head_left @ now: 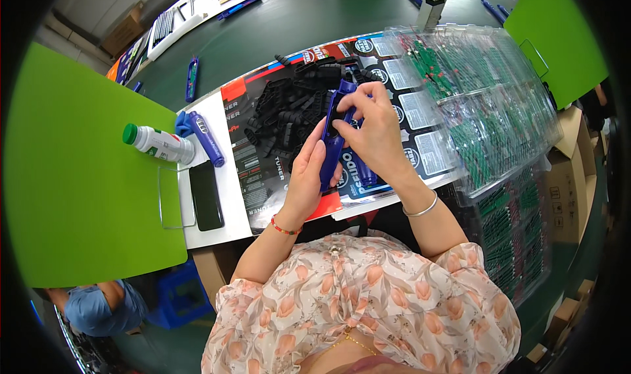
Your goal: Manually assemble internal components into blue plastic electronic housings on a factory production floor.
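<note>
Tilted in front of me is a long blue plastic housing (330, 157), open on its upper face with something dark inside. My left hand (304, 177) is closed around its lower part, thumb along the near side. Over the upper half, my right hand (376, 129) has its fingers curled, thumb and forefinger bent to the dark inside. What those fingertips pinch, if anything, is too small to make out. Another blue housing piece (367, 175) lies under my right wrist. Just beyond my left hand is a loose heap of black ribbed parts (287, 104).
Clear trays of green circuit boards (490, 114) are stacked at right, near a cardboard box (570, 183). At left are a phone (206, 196), a green-capped white bottle (158, 144) and a blue device (207, 139). Green panels (72, 163) flank the table. A person's blue sleeve (98, 310) shows lower left.
</note>
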`<state>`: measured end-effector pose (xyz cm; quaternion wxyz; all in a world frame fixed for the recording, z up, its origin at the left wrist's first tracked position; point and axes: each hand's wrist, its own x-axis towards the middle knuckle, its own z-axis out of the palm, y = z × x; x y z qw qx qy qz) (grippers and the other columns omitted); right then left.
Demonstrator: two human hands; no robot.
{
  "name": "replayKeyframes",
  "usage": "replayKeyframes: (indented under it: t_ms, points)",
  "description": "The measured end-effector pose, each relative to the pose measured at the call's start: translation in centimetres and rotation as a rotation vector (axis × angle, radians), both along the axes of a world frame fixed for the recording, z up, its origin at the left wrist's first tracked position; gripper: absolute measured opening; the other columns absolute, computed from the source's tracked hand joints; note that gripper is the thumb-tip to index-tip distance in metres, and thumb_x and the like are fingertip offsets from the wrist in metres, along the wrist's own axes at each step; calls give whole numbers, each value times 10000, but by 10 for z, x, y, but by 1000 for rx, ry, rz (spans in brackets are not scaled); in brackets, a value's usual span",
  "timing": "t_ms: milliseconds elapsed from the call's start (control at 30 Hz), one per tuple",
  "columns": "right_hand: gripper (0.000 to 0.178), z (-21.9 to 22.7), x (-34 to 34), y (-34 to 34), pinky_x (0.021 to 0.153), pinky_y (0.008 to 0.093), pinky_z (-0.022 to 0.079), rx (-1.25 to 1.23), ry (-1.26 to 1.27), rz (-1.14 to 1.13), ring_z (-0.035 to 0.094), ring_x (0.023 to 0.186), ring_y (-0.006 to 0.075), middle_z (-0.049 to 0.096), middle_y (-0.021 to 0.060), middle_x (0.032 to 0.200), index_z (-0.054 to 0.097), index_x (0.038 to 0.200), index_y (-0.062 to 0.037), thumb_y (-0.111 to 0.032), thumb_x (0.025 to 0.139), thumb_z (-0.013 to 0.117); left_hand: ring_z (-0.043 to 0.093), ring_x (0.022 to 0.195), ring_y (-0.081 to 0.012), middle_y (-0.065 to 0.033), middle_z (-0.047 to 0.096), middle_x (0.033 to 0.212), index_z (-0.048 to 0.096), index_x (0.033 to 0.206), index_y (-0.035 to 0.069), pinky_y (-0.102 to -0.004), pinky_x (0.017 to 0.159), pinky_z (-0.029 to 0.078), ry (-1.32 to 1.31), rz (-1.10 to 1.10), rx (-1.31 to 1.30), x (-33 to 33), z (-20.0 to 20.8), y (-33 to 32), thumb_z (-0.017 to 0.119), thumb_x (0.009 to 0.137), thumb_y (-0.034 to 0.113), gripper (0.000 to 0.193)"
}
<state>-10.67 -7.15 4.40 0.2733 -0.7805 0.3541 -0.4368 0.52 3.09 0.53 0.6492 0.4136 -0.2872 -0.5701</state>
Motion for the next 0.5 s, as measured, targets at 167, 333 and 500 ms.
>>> replayKeyframes:
  t_ms: [167, 333, 500]
  points:
    - [127, -6, -6, 2, 631, 352, 507, -108, 146, -29, 627, 733, 247, 530, 72, 978, 668, 813, -45, -95, 727, 747, 506, 586, -84, -20, 563, 844, 309, 1504, 116, -202, 504, 406, -145, 29, -49, -7, -9, -1, 388, 1048, 243, 480]
    - [89, 5, -20, -22, 647, 369, 518, -105, 25, 56, 638, 714, 264, 586, 91, 928, 669, 848, -54, -115, 786, 689, 493, 565, -96, -112, 620, 1035, 293, 1498, 82, -214, 465, 394, 97, 11, -49, -9, 10, -12, 398, 1041, 233, 493]
    - [145, 27, -67, -126, 689, 358, 549, -182, 163, -258, 688, 685, 279, 697, 166, 778, 697, 754, -34, -136, 837, 634, 500, 604, -127, -164, 597, 1151, 269, 1505, 80, -212, 465, 399, 169, 10, -33, -2, 2, -14, 416, 1037, 263, 523]
